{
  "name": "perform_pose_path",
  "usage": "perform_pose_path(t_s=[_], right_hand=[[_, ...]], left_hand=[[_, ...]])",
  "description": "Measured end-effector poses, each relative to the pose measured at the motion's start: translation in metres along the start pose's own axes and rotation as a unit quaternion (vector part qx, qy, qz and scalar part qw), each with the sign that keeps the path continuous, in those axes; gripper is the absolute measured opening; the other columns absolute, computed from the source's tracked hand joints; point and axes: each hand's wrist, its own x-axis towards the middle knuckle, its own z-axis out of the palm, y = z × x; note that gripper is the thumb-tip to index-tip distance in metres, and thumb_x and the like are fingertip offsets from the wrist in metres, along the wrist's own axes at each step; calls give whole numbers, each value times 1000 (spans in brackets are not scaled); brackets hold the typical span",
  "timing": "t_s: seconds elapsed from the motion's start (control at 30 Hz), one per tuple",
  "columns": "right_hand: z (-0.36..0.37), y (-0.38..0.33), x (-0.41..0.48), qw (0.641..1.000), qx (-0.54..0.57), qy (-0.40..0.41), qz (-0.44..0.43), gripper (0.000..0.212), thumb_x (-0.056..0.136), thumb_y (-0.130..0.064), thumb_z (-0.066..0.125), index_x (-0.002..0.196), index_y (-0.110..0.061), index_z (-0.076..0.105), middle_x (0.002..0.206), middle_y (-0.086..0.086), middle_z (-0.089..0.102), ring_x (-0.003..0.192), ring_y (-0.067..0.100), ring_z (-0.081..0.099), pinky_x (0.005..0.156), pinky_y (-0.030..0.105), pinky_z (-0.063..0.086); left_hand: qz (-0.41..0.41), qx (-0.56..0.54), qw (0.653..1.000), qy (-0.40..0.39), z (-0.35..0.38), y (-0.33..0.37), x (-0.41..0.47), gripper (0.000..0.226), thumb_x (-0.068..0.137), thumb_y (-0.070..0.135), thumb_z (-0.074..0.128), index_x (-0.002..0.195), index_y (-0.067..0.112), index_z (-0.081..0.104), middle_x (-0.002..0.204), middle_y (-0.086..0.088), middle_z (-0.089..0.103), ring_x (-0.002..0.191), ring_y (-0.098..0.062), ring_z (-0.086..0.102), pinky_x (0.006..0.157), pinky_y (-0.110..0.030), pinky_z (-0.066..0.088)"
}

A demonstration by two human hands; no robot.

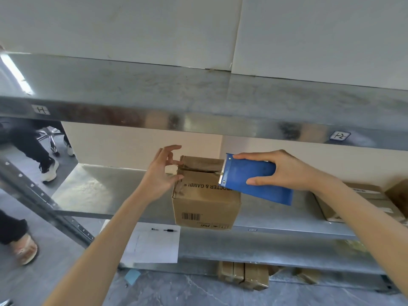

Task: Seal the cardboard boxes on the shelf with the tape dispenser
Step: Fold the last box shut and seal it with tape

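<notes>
One tape dispenser (247,176) inside right grip (291,171)

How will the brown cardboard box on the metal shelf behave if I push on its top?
The brown cardboard box has creased, parted top flaps that would probably sag inward under pressure. It sits on a smooth metal shelf near the front edge, so it may slide when pushed. Its broad base makes tipping unlikely.

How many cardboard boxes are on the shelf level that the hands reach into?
3. An open box stands in the middle; a flat box lies further right; a third box is cut off by the right frame edge. More may be hidden beyond it.
</notes>
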Motion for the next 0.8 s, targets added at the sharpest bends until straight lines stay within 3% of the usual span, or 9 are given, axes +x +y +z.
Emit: perform_pose_path(t_s=[0.17,0.33,0.47,0.57,0.7,0.8], right_hand=[[1,8,16,999,8,-29,14,53,84,-45,74,123,-70,48,127,-48,47,121,-15,46,105,20,40],[7,16,31,996,47,-65,34,49,82,-48,75,117,-72,52,119,-49,52,105,-15,56,89,17,48],[3,19,43,995,48,-82,37,46,81,-49,75,119,-67,55,125,-41,54,110,-11,57,99,24,49],[1,21,49,993,43,-98,45,44,83,-51,73,118,-69,54,124,-37,57,107,-5,60,98,30,51],[-1,23,52,991,44,-110,60,44,83,-49,73,118,-69,54,121,-34,60,101,-2,63,96,35,53],[-1,21,54,990,37,-118,61,45,83,-49,73,118,-69,54,122,-31,61,101,1,64,96,37,53]], left_hand=[[-17,16,1000,13,8,-8,-6,74,74,-3,82,132,29,48,108,18,46,99,-2,68,100,-31,47],[-27,19,999,13,8,-12,-8,70,75,0,83,132,24,51,106,17,46,97,-1,68,98,-26,47],[-25,18,999,15,8,-13,-9,64,76,2,83,129,21,54,108,15,49,98,2,67,97,-25,47],[-24,12,999,17,8,-15,-10,59,76,3,83,124,25,57,109,14,54,99,0,68,98,-28,48],[-71,-56,996,-6,-2,-23,-6,56,73,14,85,120,27,59,86,20,63,100,-16,68,101,-33,46],[-154,-175,972,32,-9,-24,0,40,83,-1,74,114,18,60,77,3,62,80,-14,65,95,-42,53]])
